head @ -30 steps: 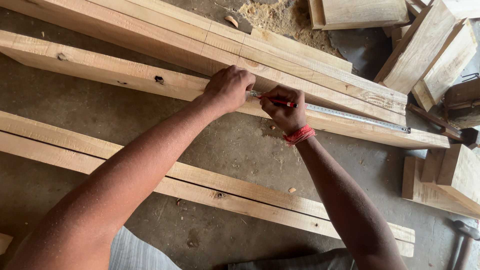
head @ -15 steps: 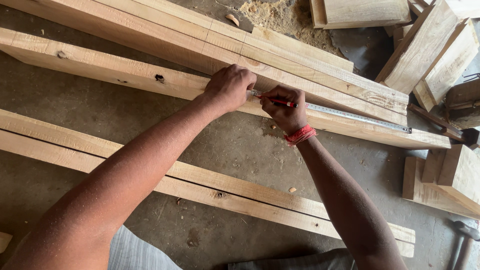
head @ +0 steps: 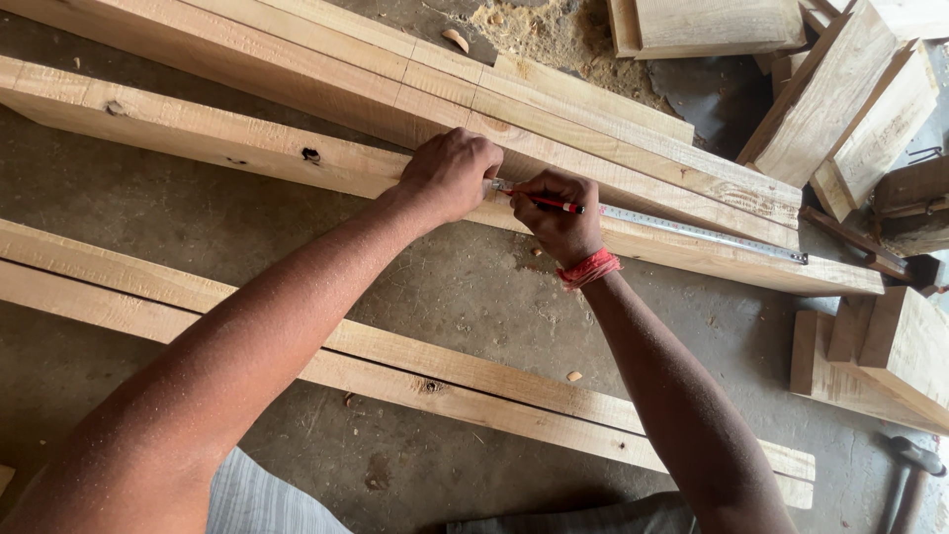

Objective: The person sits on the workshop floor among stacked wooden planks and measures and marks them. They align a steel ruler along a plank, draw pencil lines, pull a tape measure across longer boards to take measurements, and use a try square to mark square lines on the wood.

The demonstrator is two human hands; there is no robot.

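Note:
A long wooden plank (head: 227, 143) lies across the concrete floor. Along its top runs a metal measuring tape (head: 702, 232), stretched out to the right. My left hand (head: 450, 173) is curled down on the plank and presses the tape's near end. Right beside it, my right hand (head: 559, 213) grips a red pencil (head: 544, 202) whose tip touches the plank next to the tape. A red thread band (head: 588, 268) circles my right wrist.
More planks (head: 415, 74) lie stacked behind the marked one, with sawdust (head: 554, 35) beyond. Two long planks (head: 129, 287) lie nearer me. Short wood blocks (head: 850, 99) pile up at the right, and a hammer (head: 914, 470) lies at the lower right corner.

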